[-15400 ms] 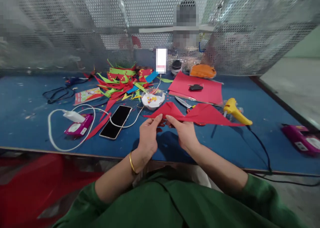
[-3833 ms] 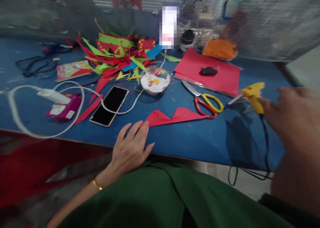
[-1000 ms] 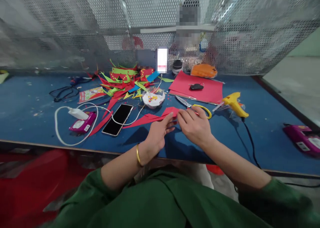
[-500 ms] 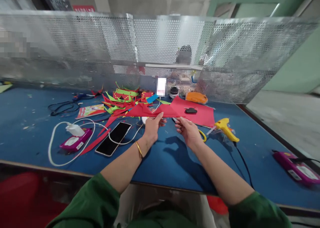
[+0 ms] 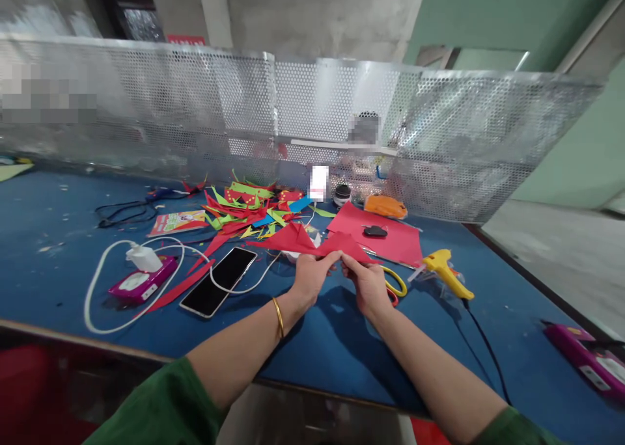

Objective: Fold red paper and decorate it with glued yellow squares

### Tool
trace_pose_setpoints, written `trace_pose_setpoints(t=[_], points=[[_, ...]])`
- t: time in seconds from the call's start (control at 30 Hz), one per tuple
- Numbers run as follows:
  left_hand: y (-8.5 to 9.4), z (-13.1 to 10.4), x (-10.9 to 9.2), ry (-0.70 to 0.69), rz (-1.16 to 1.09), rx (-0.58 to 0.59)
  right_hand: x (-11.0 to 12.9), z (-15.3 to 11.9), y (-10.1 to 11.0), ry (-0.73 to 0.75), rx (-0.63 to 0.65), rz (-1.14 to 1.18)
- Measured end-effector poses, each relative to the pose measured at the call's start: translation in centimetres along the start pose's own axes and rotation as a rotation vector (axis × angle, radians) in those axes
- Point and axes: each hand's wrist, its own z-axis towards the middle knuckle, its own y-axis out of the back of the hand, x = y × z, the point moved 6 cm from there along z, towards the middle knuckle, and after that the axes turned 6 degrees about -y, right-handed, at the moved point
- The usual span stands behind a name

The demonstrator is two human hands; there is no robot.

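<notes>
Right hand (image 5: 370,287) moved nearer left hand (image 5: 311,278) — each grip pinching red paper (image 5: 340,244), creased, twin-peaked

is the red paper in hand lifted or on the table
Lifted: the left hand and right hand pinch the red paper by its lower edge, with shadow on the table below.

Blue tabletop (image 5: 43,282) is spreading beneath the fingers (image 5: 328,261); perforated metal screen (image 5: 161,107) is standing beyond them, gleaming in patches; farther beyond, grey wall (image 5: 317,15) is meeting green wall (image 5: 478,22) to their right; dark opening (image 5: 141,25) is showing beyond, leftward of them; pale floor (image 5: 561,250) is lying rightward.
</notes>
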Motion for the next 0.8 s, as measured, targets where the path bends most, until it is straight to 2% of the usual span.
trace_pose_setpoints(t=[0.23,0.37,0.5,0.7,0.8], points=[[0.8,0.7,-0.5,-0.01,-0.009,-0.078,0.8,0.9,1.4,0.057,-0.114,0.064],[0.5,0.7,-0.4,0.009,-0.015,-0.033,1.0,0.9,1.7,0.071,-0.139,0.087],[0.3,0.6,-0.2,0.014,-0.015,-0.018,0.6,0.5,1.2,0.043,-0.118,0.09],[-0.1,0.0,0.1,0.029,-0.017,0.003,-0.2,-0.2,-0.2,-0.014,-0.007,0.035],[-0.2,-0.1,0.2,0.027,-0.025,-0.008,-0.1,-0.1,0.0,0.01,-0.022,0.035]])
